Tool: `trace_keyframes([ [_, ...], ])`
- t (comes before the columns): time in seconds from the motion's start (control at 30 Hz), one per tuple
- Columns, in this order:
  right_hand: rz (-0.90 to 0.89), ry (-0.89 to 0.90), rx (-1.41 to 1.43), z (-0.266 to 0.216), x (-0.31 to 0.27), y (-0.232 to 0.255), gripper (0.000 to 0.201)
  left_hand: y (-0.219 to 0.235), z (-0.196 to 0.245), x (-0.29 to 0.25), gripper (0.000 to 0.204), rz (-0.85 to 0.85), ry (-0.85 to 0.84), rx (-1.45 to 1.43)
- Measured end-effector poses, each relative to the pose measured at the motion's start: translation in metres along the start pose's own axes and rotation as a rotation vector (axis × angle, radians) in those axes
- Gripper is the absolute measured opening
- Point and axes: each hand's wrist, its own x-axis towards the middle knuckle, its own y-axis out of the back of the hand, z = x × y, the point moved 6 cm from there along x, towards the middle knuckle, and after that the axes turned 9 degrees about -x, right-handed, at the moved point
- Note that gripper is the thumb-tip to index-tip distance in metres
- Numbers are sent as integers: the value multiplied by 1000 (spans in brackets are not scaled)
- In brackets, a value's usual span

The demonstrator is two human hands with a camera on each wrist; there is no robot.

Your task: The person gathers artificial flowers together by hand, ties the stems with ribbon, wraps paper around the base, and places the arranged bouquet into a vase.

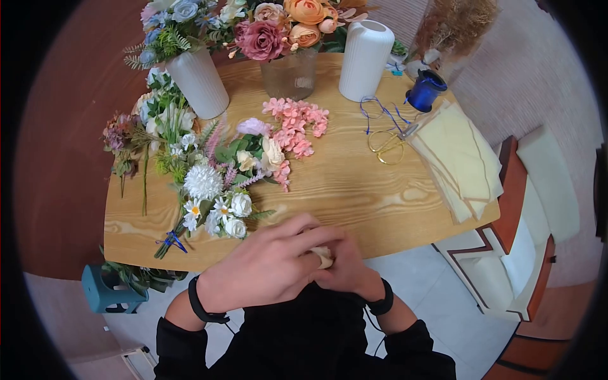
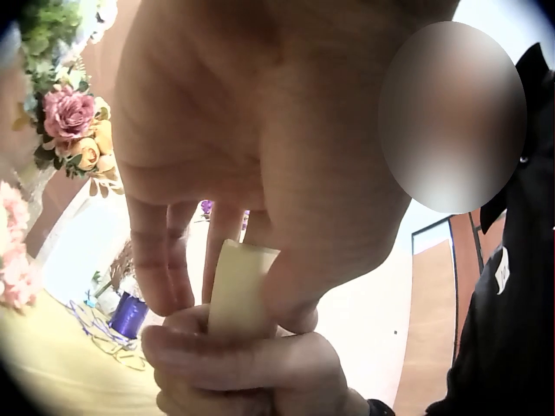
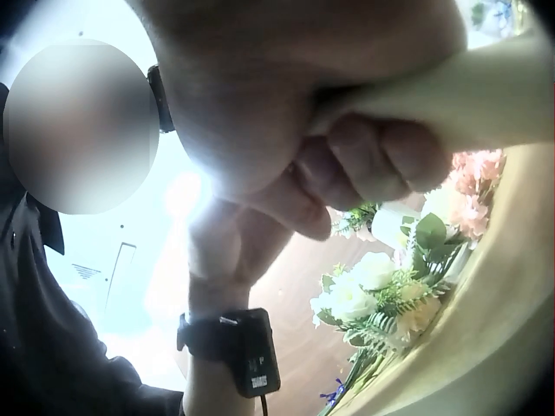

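Observation:
Both hands meet in front of the table's near edge in the head view, around a small cream-coloured piece (image 1: 323,256). The left hand (image 1: 266,261) lies across the right hand (image 1: 352,266). A pale, smooth piece (image 2: 234,290) stands up out of the right hand's curled fingers (image 2: 234,364) in the left wrist view. The left hand (image 2: 260,130) reaches down over it, its thumb against one side and a finger behind. In the right wrist view the right hand (image 3: 251,104) grips the pale piece (image 3: 494,95), which widens away from the curled fingers. Its lower end is hidden.
A bouquet (image 1: 206,183) tied with blue ribbon lies left on the table (image 1: 354,190), beside pink blossoms (image 1: 294,123). Gold-handled scissors (image 1: 386,147), a blue ribbon spool (image 1: 426,90) and cream sheets (image 1: 456,155) lie right. White vases (image 1: 367,60) and a flower-filled glass vase (image 1: 288,76) stand behind.

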Motion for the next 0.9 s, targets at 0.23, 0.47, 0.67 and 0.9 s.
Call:
trace_keyframes([
  [0.23, -170, -109, -577, -1, -10, -3, 14, -22, -26, -38, 10, 347, 44, -269],
  [0.47, -191, -103, -849, 20, -29, 3, 13, -62, -60, -73, 9, 610, 416, -549],
  [0.67, -397, -228, -727, 22, -38, 2, 14, -57, -50, -72, 8, 569, 235, -459],
  [0.9, -547, -445, -577, 14, -50, 6, 18, -33, -6, -70, 18, 306, 23, 84],
])
